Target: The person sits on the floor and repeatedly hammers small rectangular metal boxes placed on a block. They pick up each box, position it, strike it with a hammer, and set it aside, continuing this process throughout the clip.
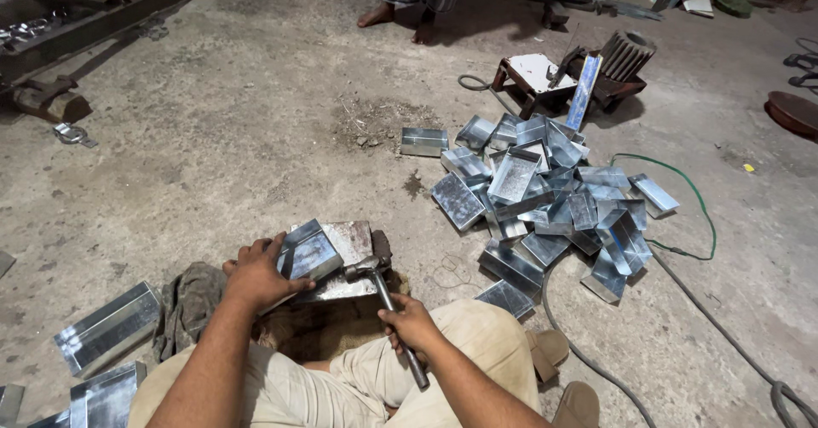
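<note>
Left hand (256, 273) presses a sheet-metal tray (308, 253) onto a steel block (354, 240) on the floor. Right hand (409, 321) grips a hammer (388, 300), head at tray edge. Tray empty. Pile of similar trays (545, 198) right; interiors partly hidden.

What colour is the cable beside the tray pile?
Green cable, clearest in the head view.
</note>
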